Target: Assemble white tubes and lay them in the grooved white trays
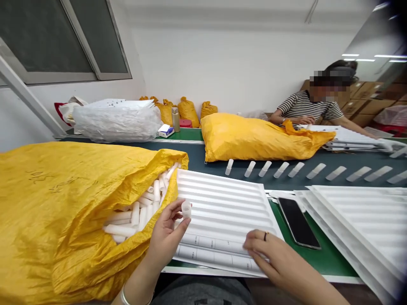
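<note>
My left hand [169,226] pinches a short translucent white plastic tube [186,209] upright, its open end facing me. It is beside the mouth of a large yellow sack [79,190] full of similar white tubes [135,214]. Under and between my hands lies a white sheet [222,203] with wavy bands and rows of printed labels [216,254] along its near edge. My right hand [263,252], with a dark ring, is over the right end of those labels. Its thumb and fingertips are pressed together; what they hold, if anything, cannot be made out.
A phone [299,222] lies between the sheet and another stack of white sheets [362,220]. On the dark conveyor belt [190,159] stands a row of labelled tubes [281,170], with a full yellow sack [251,137] behind. A co-worker [305,106] sits across at the right.
</note>
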`<state>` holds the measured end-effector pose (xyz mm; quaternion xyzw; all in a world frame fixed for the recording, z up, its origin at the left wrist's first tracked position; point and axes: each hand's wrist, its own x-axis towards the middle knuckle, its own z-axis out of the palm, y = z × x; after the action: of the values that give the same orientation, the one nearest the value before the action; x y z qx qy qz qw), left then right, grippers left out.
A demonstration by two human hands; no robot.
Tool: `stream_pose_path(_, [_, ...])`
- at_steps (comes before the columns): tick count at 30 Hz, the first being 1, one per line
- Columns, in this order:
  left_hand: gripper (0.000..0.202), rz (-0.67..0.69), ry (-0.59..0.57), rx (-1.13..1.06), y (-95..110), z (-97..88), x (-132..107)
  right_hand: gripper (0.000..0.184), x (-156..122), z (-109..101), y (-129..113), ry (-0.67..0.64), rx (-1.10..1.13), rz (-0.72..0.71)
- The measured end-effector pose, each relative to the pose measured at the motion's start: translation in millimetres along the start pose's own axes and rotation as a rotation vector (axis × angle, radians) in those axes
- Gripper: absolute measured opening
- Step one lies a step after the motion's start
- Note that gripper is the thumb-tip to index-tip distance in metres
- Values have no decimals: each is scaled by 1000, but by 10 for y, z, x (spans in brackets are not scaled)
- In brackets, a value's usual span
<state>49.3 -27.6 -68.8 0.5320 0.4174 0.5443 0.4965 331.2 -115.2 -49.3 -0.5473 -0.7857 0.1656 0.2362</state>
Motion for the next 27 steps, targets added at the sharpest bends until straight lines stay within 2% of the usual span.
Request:
stream_pose_path(2, [30,32,-30,51,-36,23,8,21,125,184,178,-104,-108,60])
stream_pose_path(4, [26,76,-58,76,-52,41,10,26,175,391,291,-183,-181,92])
stream_pose_path(6, [25,115,-78,86,-56,60,9,29,171,556,332,-197,-192,83])
stream_pose_path(8, [25,120,-81,56,-55,81,6,28,160,618,325,-174,-182,71])
stream_pose_path(11, [33,21,-4,-169,-38,120,-2,25,219,506,270,-106,-63,56])
stream_pose_path(15, [65,-255,105,-527,11,215,-26,21,441,260,116,122,229,88])
stream_pose_path(16, [67,-311,100,-573,20,245,-36,20,502,229,62,167,300,71])
stream_pose_path(18, [57,-356,71,-615,20,293,-58,20,613,214,-52,218,417,-19])
stream_pose_path(20, [43,-316,52,-582,-5,307,-78,21,694,233,-150,246,490,-122])
stream_pose_path(22, [35,-236,52,-456,-38,267,-86,23,739,242,-207,253,522,-190])
stream_pose_path(25, [28,-123,34,-123,-37,130,-67,32,757,194,-207,162,519,-240])
stream_pose_path(27, [26,-54,-61,124,22,39,-40,37,762,141,-178,102,504,-246])
